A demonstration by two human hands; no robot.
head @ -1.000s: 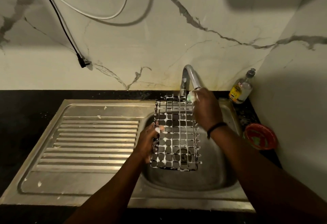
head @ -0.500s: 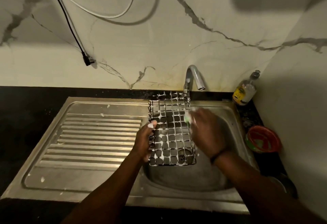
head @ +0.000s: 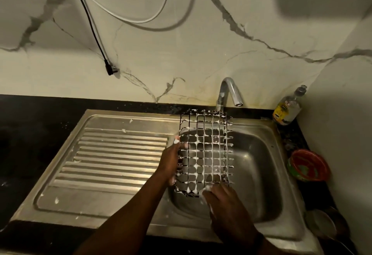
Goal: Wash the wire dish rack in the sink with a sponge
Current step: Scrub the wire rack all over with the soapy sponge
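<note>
**Soapy rack held over the sink**

Our left hand (head: 171,162) has its fingers curled round the left edge of the wire dish rack (head: 205,152). The thumb points up along the side wire, and white foam sits on the fingertips. This hand holds the rack up over the sink (head: 259,170), tilted so its far end leans toward the wall.

Our right hand (head: 225,204) is at the near bottom corner of the rack. Its fingers are bent and pressed against the wires there. A little pale, foamy bit (head: 207,191) peeks out by the fingertips. It may be the sponge, but we cannot tell for sure, because the hand hides most of it. So we cannot say what these fingers are gripping, only that they are curled.

The rack is a grid of thin metal wires. White soap foam clings to many of the spots where the wires cross. We can see the shiny sink bowl through the gaps.

The tap (head: 227,93) curves over the far end of the rack. To the left of the bowl is the ridged draining board (head: 112,160), with small flecks of foam on it. A bottle with a yellow label (head: 287,107) stands in the far right corner by the wall. Nearer to us on the right sits a red and green bowl (head: 308,165) on the dark counter. A black cable with a plug (head: 109,70) and a white cable (head: 128,16) hang on the marble wall.
</note>
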